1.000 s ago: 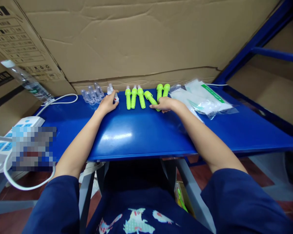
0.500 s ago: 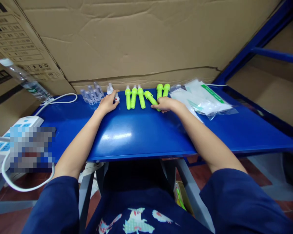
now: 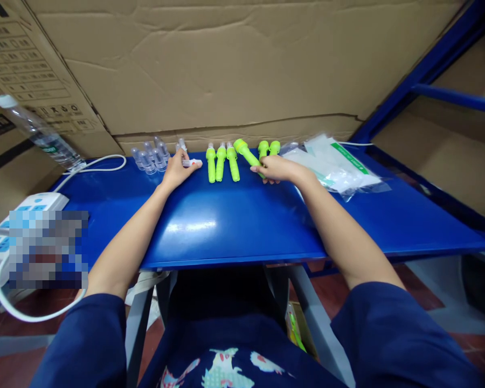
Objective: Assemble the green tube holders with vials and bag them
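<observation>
- Head view: the right hand is closed around the lower end of a lime-green plastic piece, which rises at a slant with its wider head pointing up and toward the far left, off the blue desk.
- The left hand rests on the desk near its far edge, fingers curled loosely, and pinches a small white part with a red tip between thumb and forefinger; the part lies almost flat on the surface.
- Three more green pieces lie side by side between the two hands, along the far edge; two more green ones stand just beyond the right hand.
- A cluster of small clear vials sits just to the left of the left hand, near the far edge.
- Clear plastic bags lie in a loose heap toward the far right corner of the desk.
- Handling, as a judgement: the green piece looks like light, rigid moulded plastic with a ridged shaft, so a grip around the shaft should hold without slipping. The white part is tiny and light, best taken by fingertips at its sides, and easy to drop or flick away.
- A white power strip and its cable lie off the desk's left edge, beside a tilted water bottle.
</observation>
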The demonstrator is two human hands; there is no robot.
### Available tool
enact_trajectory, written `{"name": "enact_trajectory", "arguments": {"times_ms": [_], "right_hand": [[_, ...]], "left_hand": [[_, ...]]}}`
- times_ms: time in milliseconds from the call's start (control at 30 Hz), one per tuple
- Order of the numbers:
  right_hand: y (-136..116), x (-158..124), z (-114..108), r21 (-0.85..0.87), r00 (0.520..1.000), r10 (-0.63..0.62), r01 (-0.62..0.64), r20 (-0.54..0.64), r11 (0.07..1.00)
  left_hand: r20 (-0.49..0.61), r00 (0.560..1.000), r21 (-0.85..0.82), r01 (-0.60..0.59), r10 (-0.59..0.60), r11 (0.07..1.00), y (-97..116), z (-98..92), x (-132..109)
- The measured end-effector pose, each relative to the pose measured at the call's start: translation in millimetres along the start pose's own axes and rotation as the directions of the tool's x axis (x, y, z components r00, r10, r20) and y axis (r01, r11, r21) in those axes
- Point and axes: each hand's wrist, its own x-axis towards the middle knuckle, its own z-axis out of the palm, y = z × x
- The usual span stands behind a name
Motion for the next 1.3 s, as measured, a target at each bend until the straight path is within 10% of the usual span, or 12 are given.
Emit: {"name": "enact_trajectory", "arguments": {"times_ms": [333, 1300], "right_hand": [[-10.2, -13.7, -0.2, -0.166, 0.967, -0.214, 0.191, -0.138, 0.968], [-2.1, -9.1, 1.3, -0.219, 0.956, -0.234, 0.194, -0.176, 0.956]], "left_hand": [[0.048, 0.989, -0.47, 0.146, -0.14, 0.87, 24.3, 14.7, 0.9], [0.067, 0.998, -0.308, 0.016, 0.005, 0.951, 19.8, 27.5, -0.4]]}}
